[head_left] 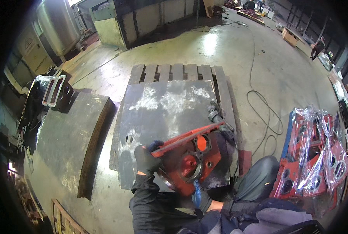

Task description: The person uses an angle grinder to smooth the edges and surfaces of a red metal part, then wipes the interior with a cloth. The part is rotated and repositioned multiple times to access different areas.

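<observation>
My dark-gloved left hand [147,158] grips the left end of the red-painted metal casting [189,162] over the scuffed dark board [162,101], the casting's long straight edge [187,137] slanting away rightward, while my blue-and-black-gloved right hand [202,198] sits at its near side, whether clasping I cannot tell.
</observation>
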A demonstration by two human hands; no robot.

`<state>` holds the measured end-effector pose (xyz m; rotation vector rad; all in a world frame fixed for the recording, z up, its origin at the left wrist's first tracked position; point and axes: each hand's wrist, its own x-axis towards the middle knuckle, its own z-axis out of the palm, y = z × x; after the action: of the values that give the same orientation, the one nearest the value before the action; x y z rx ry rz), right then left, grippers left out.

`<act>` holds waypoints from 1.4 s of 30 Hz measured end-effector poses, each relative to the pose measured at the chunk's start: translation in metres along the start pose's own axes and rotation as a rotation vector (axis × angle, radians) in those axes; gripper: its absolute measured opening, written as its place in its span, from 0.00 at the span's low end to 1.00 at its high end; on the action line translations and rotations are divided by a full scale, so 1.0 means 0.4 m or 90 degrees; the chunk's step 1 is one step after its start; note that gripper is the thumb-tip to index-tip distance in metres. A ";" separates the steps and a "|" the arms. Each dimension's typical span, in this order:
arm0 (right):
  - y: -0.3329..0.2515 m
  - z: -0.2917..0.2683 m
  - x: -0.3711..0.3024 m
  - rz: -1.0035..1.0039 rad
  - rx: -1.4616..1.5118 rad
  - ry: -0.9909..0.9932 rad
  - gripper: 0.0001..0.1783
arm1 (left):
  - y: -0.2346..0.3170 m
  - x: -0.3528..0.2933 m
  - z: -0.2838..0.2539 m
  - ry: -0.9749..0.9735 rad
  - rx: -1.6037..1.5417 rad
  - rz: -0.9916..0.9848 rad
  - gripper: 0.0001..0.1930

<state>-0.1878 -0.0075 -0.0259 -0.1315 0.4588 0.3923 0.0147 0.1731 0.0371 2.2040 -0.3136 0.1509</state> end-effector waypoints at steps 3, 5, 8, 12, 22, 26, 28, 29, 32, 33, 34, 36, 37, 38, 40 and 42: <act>0.011 0.089 -0.035 -0.036 -0.235 0.097 0.32 | -0.036 -0.007 -0.024 0.058 0.075 0.105 0.12; -0.021 0.043 -0.019 -0.068 -0.428 0.054 0.30 | -0.032 0.009 -0.030 0.036 0.032 0.088 0.11; -0.132 -0.119 0.006 -0.068 -0.816 0.148 0.22 | -0.027 0.020 -0.033 0.028 0.028 0.113 0.09; -0.286 -0.030 -0.043 0.014 -0.694 0.340 0.16 | 0.003 -0.014 -0.036 0.089 0.073 0.199 0.10; -0.772 0.230 0.014 -0.711 -1.050 0.281 0.23 | 0.160 -0.126 -0.037 0.024 0.087 0.390 0.17; -0.838 0.189 0.082 -0.568 -1.246 0.339 0.35 | 0.176 -0.172 -0.047 -0.001 0.116 0.516 0.19; -0.833 0.141 0.094 -0.427 -1.364 0.367 0.40 | 0.167 -0.186 -0.040 -0.034 0.120 0.552 0.20; -0.831 0.102 0.107 -0.347 -1.381 0.346 0.41 | 0.163 -0.188 -0.041 -0.050 0.109 0.568 0.21; -0.834 -0.034 0.107 -0.118 -1.419 0.298 0.44 | 0.194 -0.166 -0.044 -0.067 0.097 0.598 0.22; -0.817 -0.079 0.100 -0.109 -1.397 0.309 0.43 | 0.201 -0.159 -0.045 -0.064 0.105 0.604 0.23; -0.791 -0.125 0.090 -0.102 -1.374 0.318 0.42 | 0.206 -0.154 -0.047 -0.060 0.114 0.611 0.23; -0.729 -0.128 0.085 -0.086 -1.329 0.340 0.40 | 0.155 -0.170 -0.071 -0.078 0.164 0.580 0.21; -0.690 -0.108 0.073 -0.076 -1.308 0.360 0.39 | 0.155 -0.171 -0.089 -0.069 0.175 0.556 0.19; -0.656 -0.096 0.057 -0.066 -1.286 0.385 0.38 | 0.153 -0.174 -0.105 -0.060 0.184 0.532 0.18; -0.612 -0.117 0.025 -0.157 -1.170 0.413 0.34 | 0.101 -0.190 -0.135 -0.089 0.279 0.459 0.21; -0.519 -0.035 0.005 -0.186 -1.173 0.497 0.32 | 0.034 -0.216 -0.182 -0.081 0.396 0.378 0.22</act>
<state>-0.1092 -0.2000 -0.0317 -2.1710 0.6932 0.3515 -0.0720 0.2377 0.0726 2.6642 -1.1137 0.4854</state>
